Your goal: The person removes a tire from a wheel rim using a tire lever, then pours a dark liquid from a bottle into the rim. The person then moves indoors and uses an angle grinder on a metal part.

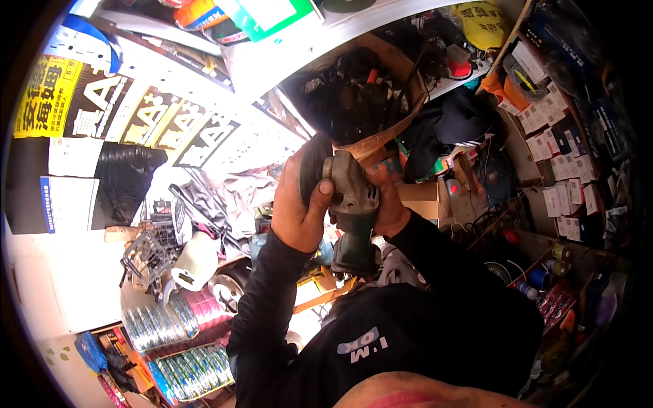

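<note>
An angle grinder point(355, 194) is held up in front of my chest, its worn metal gear head above and its dark green body pointing down toward me. My left hand point(294, 204) is closed round the dark round disc or guard point(314, 163) at the head's left side, the thumb pressed against it. On the other side, my right hand point(391, 204) grips the grinder near the head; its fingers are partly hidden behind the tool. Just beyond the hands is a cardboard box point(388, 139) filled with dark tools or parts.
Small white boxes point(554, 146) line the shelves on the right. At left stand a black wire basket point(146, 257), a white cylindrical container point(196, 262) and shiny wrapped rolls point(194, 370). Dark cloth point(449, 129) lies right of the cardboard box. Cables and clutter crowd both sides.
</note>
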The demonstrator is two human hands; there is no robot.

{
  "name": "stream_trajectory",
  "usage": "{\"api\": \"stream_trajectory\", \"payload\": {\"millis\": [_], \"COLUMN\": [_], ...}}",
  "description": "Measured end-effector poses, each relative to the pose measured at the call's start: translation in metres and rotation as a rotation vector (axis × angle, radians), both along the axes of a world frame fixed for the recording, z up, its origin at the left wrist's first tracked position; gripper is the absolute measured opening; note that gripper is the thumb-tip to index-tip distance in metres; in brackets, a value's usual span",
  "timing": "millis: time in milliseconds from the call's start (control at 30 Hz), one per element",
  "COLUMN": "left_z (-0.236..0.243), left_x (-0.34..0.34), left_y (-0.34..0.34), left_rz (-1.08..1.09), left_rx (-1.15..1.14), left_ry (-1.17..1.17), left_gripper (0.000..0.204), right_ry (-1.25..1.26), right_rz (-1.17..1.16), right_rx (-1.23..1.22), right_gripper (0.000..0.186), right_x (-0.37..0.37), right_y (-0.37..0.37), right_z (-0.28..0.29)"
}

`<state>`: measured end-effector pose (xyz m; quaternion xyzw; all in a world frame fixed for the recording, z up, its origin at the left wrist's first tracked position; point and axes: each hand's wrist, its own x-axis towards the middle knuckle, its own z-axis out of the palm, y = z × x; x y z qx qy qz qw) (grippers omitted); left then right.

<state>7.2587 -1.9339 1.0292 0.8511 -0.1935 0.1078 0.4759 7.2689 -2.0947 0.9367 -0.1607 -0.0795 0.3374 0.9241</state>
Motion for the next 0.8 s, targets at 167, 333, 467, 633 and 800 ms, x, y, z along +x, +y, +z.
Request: {"api": "stream_trajectory", "payload": {"millis": [167,333,467,633,800], "left_z": [0.014,0.015,0.009,0.004,0.062], "left_x": [0.010,0.034,0.050,0.098,0.212], "left_y": [-0.015,-0.024,-0.052,-0.070,-0.117], "left_rz": [0.122,0.041,0.071,0.099,0.346], "left_rx": [-0.022,0.042,-0.052,-0.344,0.572], "left_ry": [0.231,0.233,0.066,-0.020,-0.638], "left_gripper": [0.045,0.036,0.031,0.029,0.025], "right_ry": [0.013,-0.007,0.065,-0.041,-0.077], "right_rz": [-0.079,-0.153,-0.318,-0.464,-0.470], "right_rx": [-0.006,-0.056,-0.055,0.023,0.028], "right_gripper": [0.064,0.063,0.061,0.068,0.077], "right_x": [0.001,0.007,0.012,0.020,0.020], "right_y": [-0.009,-0.027,-0.034,-0.059,-0.080], "right_z": [-0.003,-0.008,-0.016,-0.031,-0.014]}}
